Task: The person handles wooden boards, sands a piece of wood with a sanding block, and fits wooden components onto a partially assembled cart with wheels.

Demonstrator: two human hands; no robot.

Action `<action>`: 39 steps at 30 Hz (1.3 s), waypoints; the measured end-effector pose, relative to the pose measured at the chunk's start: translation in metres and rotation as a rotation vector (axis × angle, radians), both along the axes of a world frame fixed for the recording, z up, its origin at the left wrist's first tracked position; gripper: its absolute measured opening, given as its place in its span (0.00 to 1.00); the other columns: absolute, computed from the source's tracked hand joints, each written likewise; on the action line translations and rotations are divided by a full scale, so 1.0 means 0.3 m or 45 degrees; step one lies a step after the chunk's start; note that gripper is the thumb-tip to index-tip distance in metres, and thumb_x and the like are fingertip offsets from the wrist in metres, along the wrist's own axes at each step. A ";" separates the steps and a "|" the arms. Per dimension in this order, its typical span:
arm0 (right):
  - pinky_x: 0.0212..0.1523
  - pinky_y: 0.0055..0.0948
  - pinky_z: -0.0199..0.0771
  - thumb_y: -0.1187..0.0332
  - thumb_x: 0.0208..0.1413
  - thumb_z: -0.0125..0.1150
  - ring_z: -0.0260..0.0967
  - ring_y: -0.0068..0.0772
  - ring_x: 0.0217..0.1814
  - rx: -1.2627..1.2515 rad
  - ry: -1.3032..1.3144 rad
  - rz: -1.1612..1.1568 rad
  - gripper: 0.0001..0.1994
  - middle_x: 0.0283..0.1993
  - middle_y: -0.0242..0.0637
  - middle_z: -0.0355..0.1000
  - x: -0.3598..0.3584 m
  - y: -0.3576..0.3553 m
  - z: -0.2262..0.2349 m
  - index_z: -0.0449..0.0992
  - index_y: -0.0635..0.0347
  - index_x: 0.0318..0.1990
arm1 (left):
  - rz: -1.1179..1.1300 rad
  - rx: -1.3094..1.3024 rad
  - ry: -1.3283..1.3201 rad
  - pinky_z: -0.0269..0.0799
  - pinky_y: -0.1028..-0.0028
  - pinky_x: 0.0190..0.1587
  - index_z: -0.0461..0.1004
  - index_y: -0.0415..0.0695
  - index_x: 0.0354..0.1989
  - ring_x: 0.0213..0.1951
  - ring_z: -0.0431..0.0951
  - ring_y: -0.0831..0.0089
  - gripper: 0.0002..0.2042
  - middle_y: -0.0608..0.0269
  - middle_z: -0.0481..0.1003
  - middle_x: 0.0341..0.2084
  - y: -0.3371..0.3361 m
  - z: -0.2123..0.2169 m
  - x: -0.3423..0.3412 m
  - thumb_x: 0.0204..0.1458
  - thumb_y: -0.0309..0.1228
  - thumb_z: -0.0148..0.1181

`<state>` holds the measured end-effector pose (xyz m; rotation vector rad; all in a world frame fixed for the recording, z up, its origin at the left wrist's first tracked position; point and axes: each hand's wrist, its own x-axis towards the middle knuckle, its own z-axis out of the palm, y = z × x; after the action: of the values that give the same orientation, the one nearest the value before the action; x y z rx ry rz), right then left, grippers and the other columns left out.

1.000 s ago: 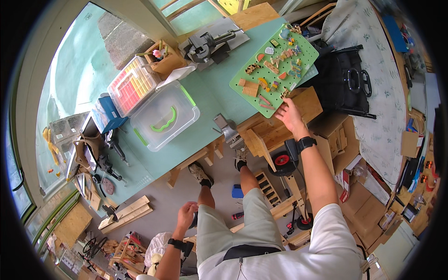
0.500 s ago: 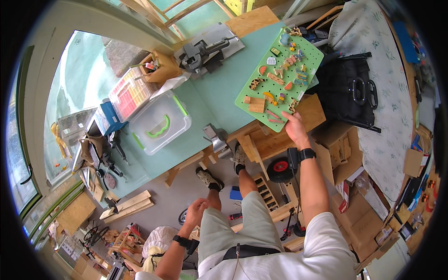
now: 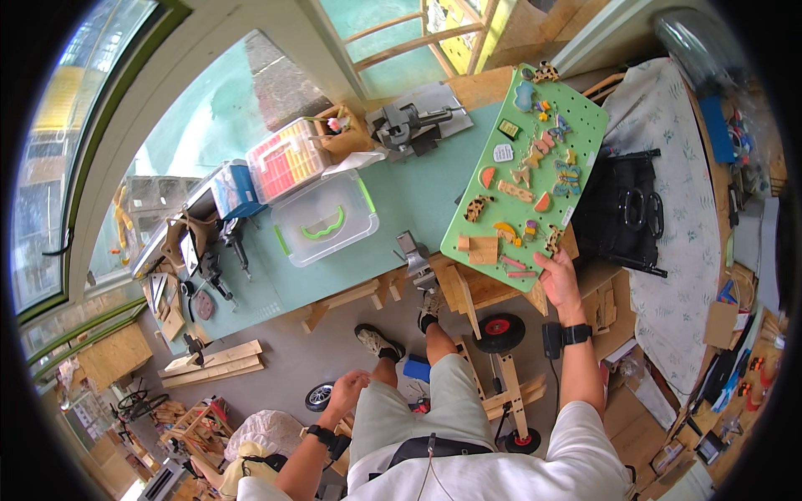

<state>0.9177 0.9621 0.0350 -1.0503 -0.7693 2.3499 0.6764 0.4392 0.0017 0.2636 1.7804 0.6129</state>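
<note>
My right hand [image 3: 558, 281] grips the near corner of a green perforated board [image 3: 585, 125], thumb on top and the other fingers hidden beneath. The board hangs tilted over the bench's right end. On it lie several small painted wooden pieces, among them a butterfly [image 3: 567, 178], a melon-like slice [image 3: 487, 176] and a yellow crescent [image 3: 505, 231]. Close to the near edge rest a plain wooden block [image 3: 479, 249] and two pinkish sticks [image 3: 518, 273]. Down by my left thigh hangs my left hand [image 3: 351, 387], its fingers loosely curled, with nothing visible in them.
A clear plastic lid [image 3: 361, 230] with green clips lies on the green bench [image 3: 276, 292], beside an orange-and-red organizer case [image 3: 288, 163]. One vise [image 3: 413, 255] sits at the front edge, another [image 3: 408, 128] farther back. A folded black cart [image 3: 622, 213] stands right; a wheel [image 3: 499, 332] is below.
The board and my right hand have come nearer my body, and the board looks larger. My view has shifted, moving the bench rightward. The left hand stays by my thigh.
</note>
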 end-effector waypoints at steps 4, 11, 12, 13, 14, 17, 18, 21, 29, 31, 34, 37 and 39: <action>0.52 0.52 0.82 0.79 0.61 0.58 0.73 0.42 0.60 -0.004 -0.002 0.171 0.23 0.61 0.44 0.72 0.004 -0.125 0.271 0.63 0.65 0.64 | 0.096 0.160 0.019 0.75 0.73 0.47 0.77 0.32 0.44 0.39 0.79 0.74 0.11 0.60 0.79 0.36 0.143 0.128 -0.085 0.66 0.28 0.51; 0.59 0.32 0.73 0.79 0.56 0.66 0.74 0.30 0.56 0.031 -0.108 0.696 0.25 0.57 0.38 0.75 -0.237 -0.449 0.473 0.68 0.65 0.62 | 0.551 0.691 -0.093 0.73 0.71 0.55 0.72 0.36 0.56 0.49 0.79 0.70 0.16 0.59 0.77 0.50 0.155 0.431 -0.319 0.68 0.35 0.51; 0.59 0.32 0.73 0.79 0.56 0.66 0.74 0.30 0.56 0.043 -0.097 0.766 0.25 0.57 0.38 0.75 -0.301 -0.503 0.512 0.68 0.65 0.62 | 0.633 0.716 -0.129 0.73 0.70 0.56 0.69 0.37 0.59 0.51 0.78 0.70 0.18 0.59 0.76 0.53 0.136 0.506 -0.351 0.68 0.38 0.51; 0.59 0.33 0.74 0.79 0.56 0.66 0.74 0.30 0.57 0.018 -0.104 0.840 0.26 0.57 0.38 0.75 -0.370 -0.561 0.553 0.67 0.64 0.62 | 0.719 0.740 -0.162 0.72 0.69 0.57 0.67 0.38 0.62 0.54 0.77 0.69 0.21 0.58 0.74 0.56 0.107 0.575 -0.381 0.69 0.40 0.50; 0.59 0.33 0.74 0.79 0.55 0.66 0.74 0.31 0.57 -0.003 -0.106 0.920 0.27 0.58 0.38 0.75 -0.445 -0.616 0.589 0.67 0.64 0.63 | 0.790 0.756 -0.120 0.72 0.69 0.57 0.67 0.38 0.62 0.54 0.77 0.69 0.21 0.58 0.74 0.56 0.071 0.608 -0.410 0.69 0.40 0.50; 0.59 0.35 0.74 0.79 0.55 0.66 0.73 0.32 0.59 -0.051 -0.069 1.163 0.30 0.60 0.38 0.73 -0.661 -0.809 0.620 0.64 0.63 0.66 | 1.118 0.856 -0.197 0.71 0.67 0.59 0.65 0.41 0.64 0.57 0.75 0.68 0.23 0.58 0.71 0.60 -0.126 0.697 -0.517 0.69 0.45 0.49; 0.60 0.36 0.74 0.79 0.55 0.65 0.73 0.33 0.59 -0.075 -0.073 1.226 0.30 0.61 0.38 0.72 -0.743 -0.869 0.629 0.64 0.63 0.66 | 1.154 0.908 -0.337 0.70 0.66 0.60 0.64 0.42 0.65 0.57 0.75 0.68 0.23 0.59 0.71 0.60 -0.203 0.697 -0.556 0.70 0.44 0.47; 0.60 0.38 0.74 0.80 0.55 0.65 0.72 0.34 0.60 -0.086 -0.041 1.475 0.31 0.61 0.40 0.72 -0.946 -1.060 0.612 0.63 0.64 0.66 | 1.266 1.021 -0.438 0.69 0.65 0.61 0.64 0.44 0.66 0.57 0.75 0.68 0.22 0.60 0.72 0.60 -0.463 0.741 -0.604 0.70 0.43 0.45; 0.60 0.39 0.75 0.81 0.53 0.64 0.73 0.36 0.59 -0.152 0.017 2.004 0.30 0.60 0.40 0.73 -1.492 -1.417 0.688 0.64 0.64 0.65 | 1.715 1.141 -0.276 0.75 0.66 0.55 0.66 0.48 0.63 0.49 0.79 0.75 0.19 0.67 0.77 0.51 -0.899 0.857 -0.704 0.67 0.39 0.51; 0.58 0.38 0.75 0.82 0.53 0.64 0.73 0.35 0.58 -0.097 -0.022 2.177 0.29 0.59 0.38 0.73 -1.599 -1.486 0.701 0.65 0.64 0.64 | 1.792 1.195 -0.243 0.75 0.66 0.54 0.66 0.49 0.63 0.48 0.79 0.75 0.19 0.68 0.77 0.51 -0.963 0.858 -0.695 0.66 0.38 0.52; 0.57 0.37 0.75 0.83 0.53 0.63 0.73 0.34 0.57 -0.109 0.014 2.322 0.28 0.58 0.37 0.74 -1.740 -1.620 0.740 0.66 0.64 0.63 | 1.890 1.265 -0.212 0.76 0.64 0.54 0.65 0.49 0.64 0.49 0.80 0.75 0.20 0.67 0.77 0.51 -1.074 0.841 -0.677 0.65 0.36 0.54; 0.56 0.36 0.75 0.83 0.53 0.63 0.73 0.34 0.56 -0.090 -0.036 2.442 0.28 0.57 0.37 0.74 -1.881 -1.735 0.766 0.67 0.64 0.63 | 1.991 1.314 -0.205 0.76 0.62 0.55 0.65 0.49 0.63 0.49 0.80 0.73 0.20 0.67 0.77 0.52 -1.168 0.826 -0.695 0.64 0.36 0.54; 0.56 0.39 0.76 0.84 0.52 0.63 0.74 0.36 0.56 -0.072 -0.076 2.501 0.28 0.57 0.38 0.74 -1.959 -1.814 0.765 0.67 0.65 0.63 | 2.057 1.376 -0.240 0.77 0.63 0.55 0.65 0.49 0.63 0.50 0.80 0.72 0.20 0.67 0.77 0.52 -1.221 0.808 -0.709 0.64 0.35 0.55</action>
<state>0.3301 0.4178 0.2646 -0.0342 -2.5265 3.6357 0.4636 0.0729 0.2442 -0.6121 0.9668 2.5889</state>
